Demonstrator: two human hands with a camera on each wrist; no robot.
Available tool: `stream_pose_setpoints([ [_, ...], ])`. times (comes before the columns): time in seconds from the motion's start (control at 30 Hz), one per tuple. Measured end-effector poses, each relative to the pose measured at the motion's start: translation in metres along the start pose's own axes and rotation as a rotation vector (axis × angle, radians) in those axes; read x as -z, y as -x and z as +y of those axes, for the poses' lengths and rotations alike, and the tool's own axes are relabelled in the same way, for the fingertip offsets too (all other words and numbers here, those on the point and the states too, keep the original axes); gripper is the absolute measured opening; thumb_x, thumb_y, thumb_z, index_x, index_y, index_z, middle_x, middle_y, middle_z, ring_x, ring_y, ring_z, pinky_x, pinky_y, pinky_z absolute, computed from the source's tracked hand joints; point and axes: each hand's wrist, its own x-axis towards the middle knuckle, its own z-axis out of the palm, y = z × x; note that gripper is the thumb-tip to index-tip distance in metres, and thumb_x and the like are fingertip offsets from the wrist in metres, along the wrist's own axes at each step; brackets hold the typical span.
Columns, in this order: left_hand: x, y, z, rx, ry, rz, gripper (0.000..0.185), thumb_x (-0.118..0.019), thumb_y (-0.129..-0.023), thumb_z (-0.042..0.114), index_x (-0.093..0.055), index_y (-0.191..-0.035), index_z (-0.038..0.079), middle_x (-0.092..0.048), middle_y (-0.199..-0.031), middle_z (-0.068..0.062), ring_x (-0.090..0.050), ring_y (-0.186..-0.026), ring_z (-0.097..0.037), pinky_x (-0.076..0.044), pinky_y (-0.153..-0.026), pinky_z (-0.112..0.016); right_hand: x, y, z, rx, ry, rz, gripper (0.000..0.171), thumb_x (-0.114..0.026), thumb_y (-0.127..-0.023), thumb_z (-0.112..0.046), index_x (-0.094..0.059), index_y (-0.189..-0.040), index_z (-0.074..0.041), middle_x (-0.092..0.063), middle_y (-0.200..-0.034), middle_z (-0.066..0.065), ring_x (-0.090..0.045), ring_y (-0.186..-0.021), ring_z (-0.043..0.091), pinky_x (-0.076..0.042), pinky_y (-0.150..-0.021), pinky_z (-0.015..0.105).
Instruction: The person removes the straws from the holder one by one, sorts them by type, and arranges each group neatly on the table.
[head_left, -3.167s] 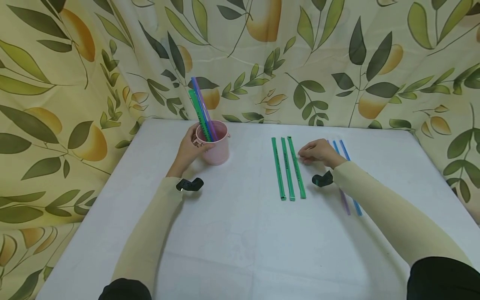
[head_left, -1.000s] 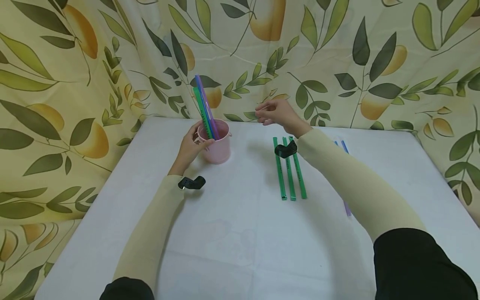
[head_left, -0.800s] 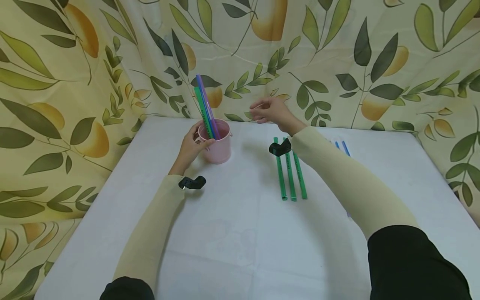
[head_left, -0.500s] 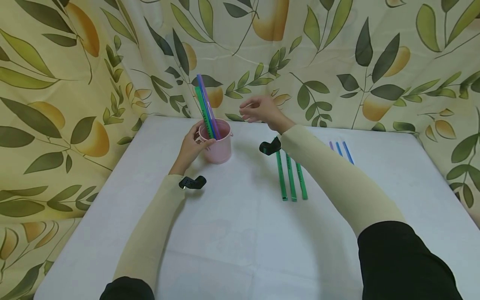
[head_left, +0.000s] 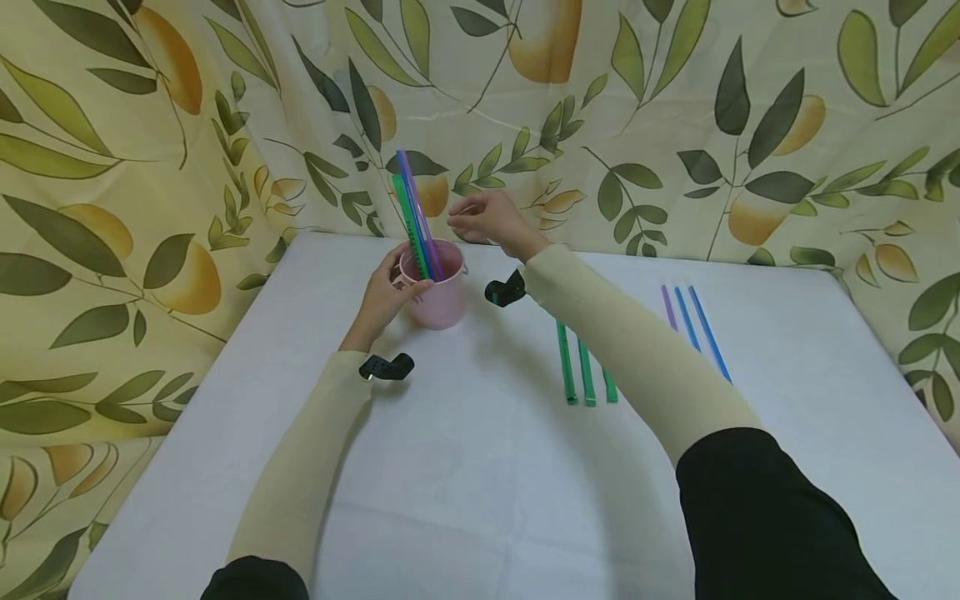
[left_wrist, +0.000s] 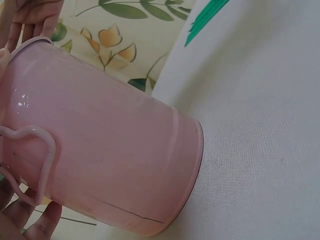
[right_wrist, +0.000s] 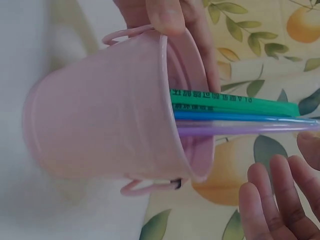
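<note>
A small pink metal bucket (head_left: 437, 296) with little side handles stands on the table at centre left. My left hand (head_left: 381, 293) grips its rim and side, thumb at the front. Leaning out of the bucket are a green-wrapped straw (right_wrist: 240, 102) with printed lettering, a blue straw (right_wrist: 225, 116) and a purple straw (right_wrist: 235, 130). My right hand (head_left: 491, 221) is raised just right of the straws' upper ends. In the right wrist view its fingers (right_wrist: 285, 190) are parted and loosely bent beside the straw tips, with nothing between them.
Several green-wrapped straws (head_left: 587, 383) lie side by side under the right forearm, partly hidden. Further right lie a purple straw (head_left: 669, 308) and two blue straws (head_left: 708, 333). A leaf-patterned cloth (head_left: 637, 125) hangs behind the white table (head_left: 450, 483).
My right hand has lifted from beside the straws lying on the table and moved left towards the bucket. The left hand keeps hold of the bucket in the same place.
</note>
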Motion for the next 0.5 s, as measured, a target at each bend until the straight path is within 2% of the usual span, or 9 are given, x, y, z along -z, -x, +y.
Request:
stream_pose_setpoints([
  [0.2, 0.001, 0.001, 0.001, 0.019, 0.001, -0.001, 0.073, -0.069, -0.086, 0.021, -0.029, -0.147, 0.018, -0.033, -0.151, -0.008, -0.033, -0.139, -0.028, -0.030, -0.115, -0.046, -0.012, -0.012, -0.004, -0.016, -0.018, -0.014, 0.030, -0.063, -0.089, -0.017, -0.062, -0.115, 0.000, -0.062, -0.121, 0.016, -0.062, -0.105, 0.030, -0.053, -0.095, 0.038],
  [0.5, 0.001, 0.000, 0.000, -0.018, 0.039, 0.000, 0.071, -0.069, -0.085, 0.015, -0.032, -0.145, 0.016, -0.037, -0.149, -0.009, -0.037, -0.137, -0.026, -0.032, -0.114, -0.044, -0.020, -0.021, -0.007, -0.021, -0.043, -0.040, 0.028, -0.062, -0.090, -0.012, -0.059, -0.113, 0.004, -0.062, -0.121, 0.020, -0.063, -0.104, 0.031, -0.055, -0.091, 0.036],
])
